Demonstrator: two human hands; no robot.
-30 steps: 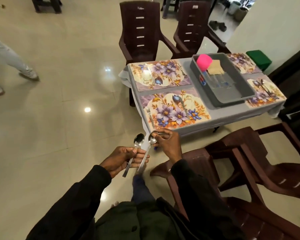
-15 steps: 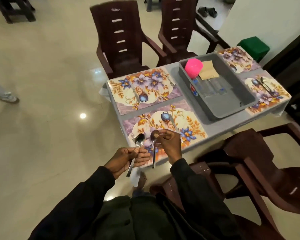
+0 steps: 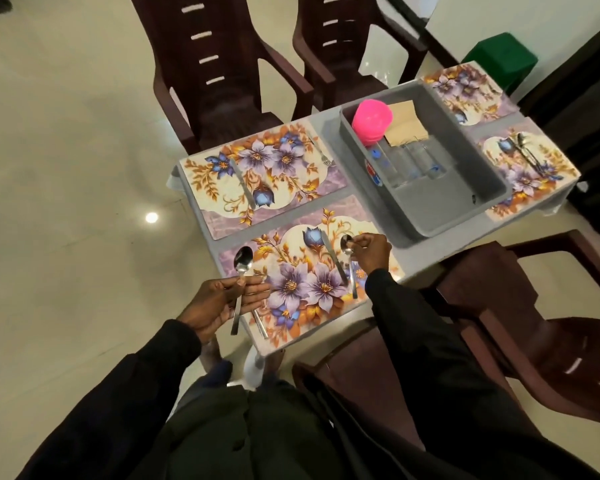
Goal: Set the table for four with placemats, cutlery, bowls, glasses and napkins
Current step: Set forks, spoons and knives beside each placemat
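Floral placemats lie on the grey table, two on each side of a grey tub. My left hand holds a steel spoon upright over the left end of the near placemat. My right hand pinches a second spoon by its bowl, its handle pointing down over the right end of that placemat, beside a knife. A fork handle shows under my left hand. The far-left placemat carries a knife and a fork.
The grey tub in the table's middle holds stacked pink bowls, brown napkins and clear glasses. The right-end placemat bears cutlery. Brown plastic chairs stand behind the table and at my right. A green box sits by the wall.
I have stepped closer to the table. My hands moved apart: the right one carried its spoon over the near placemat's right end, the left stayed at the left end.
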